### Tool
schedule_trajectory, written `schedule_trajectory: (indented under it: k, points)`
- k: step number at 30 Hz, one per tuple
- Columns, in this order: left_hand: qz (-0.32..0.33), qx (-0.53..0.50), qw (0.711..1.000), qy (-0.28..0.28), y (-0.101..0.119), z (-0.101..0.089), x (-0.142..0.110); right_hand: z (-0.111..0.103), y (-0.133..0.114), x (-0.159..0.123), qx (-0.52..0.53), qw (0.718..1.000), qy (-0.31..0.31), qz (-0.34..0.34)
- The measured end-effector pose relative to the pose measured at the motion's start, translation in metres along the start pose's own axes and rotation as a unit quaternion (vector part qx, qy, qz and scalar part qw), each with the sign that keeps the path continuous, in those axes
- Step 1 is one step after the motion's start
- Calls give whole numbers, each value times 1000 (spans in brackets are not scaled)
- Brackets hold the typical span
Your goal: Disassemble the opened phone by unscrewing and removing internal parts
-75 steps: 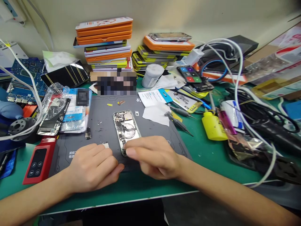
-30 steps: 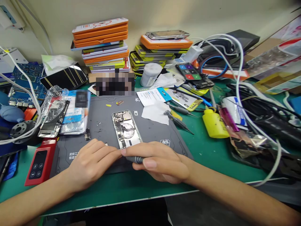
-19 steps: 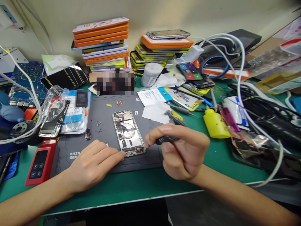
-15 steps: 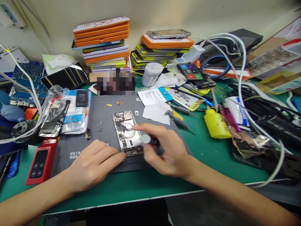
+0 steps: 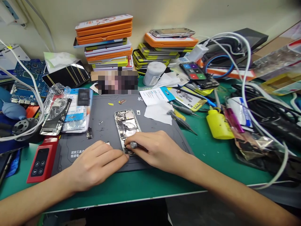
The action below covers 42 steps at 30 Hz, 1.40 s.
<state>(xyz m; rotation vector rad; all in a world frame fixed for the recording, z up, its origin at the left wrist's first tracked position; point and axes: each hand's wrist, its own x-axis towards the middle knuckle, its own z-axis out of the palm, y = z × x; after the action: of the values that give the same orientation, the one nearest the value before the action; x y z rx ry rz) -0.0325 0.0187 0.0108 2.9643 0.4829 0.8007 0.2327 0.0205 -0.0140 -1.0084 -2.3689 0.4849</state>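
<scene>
An opened phone [image 5: 125,125] with its insides showing lies on a dark grey work mat [image 5: 103,116]. My right hand [image 5: 156,150] is closed round a small dark screwdriver [image 5: 135,145], whose tip points at the phone's near end. My left hand [image 5: 97,163] rests on the mat beside that end, its fingers curled and their tips touching the phone's lower left corner. A small chip part [image 5: 89,134] lies on the mat to the left.
Stacks of orange and yellow phone cases [image 5: 105,40] line the back wall. A red device [image 5: 41,158] lies left of the mat. A yellow bottle [image 5: 217,125], two more screwdrivers [image 5: 182,121], white cables [image 5: 244,78] and a lit phone [image 5: 195,73] crowd the right side.
My right hand picked up a screwdriver, swung it up to the right, then brought it back down to the phone's near end. My left hand stayed at the phone's corner.
</scene>
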Motion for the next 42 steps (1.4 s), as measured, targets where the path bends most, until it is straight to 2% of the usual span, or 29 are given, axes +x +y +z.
schedule_trajectory:
  k: [3,8,11,16,24,33,42]
  points:
    - [3,8,1000,1,0,-2,1,-1,0,1,12,1000,-7,20]
    - [3,3,1000,-1,0,-2,1,-4,-4,3,49,993,-27,104]
    - [-1,-1,1000,4,1,0,1,-7,-6,5,47,990,-49,123]
    - [-8,1,1000,5,3,2,2,-11,-8,8,48,987,-88,128]
    - [-8,14,1000,8,2,4,2,-13,-10,10,45,983,-119,131]
    - [17,22,999,23,1,4,5,-15,-18,15,39,971,-152,181]
    - [25,25,999,14,2,5,6,-13,-18,12,18,972,-156,176]
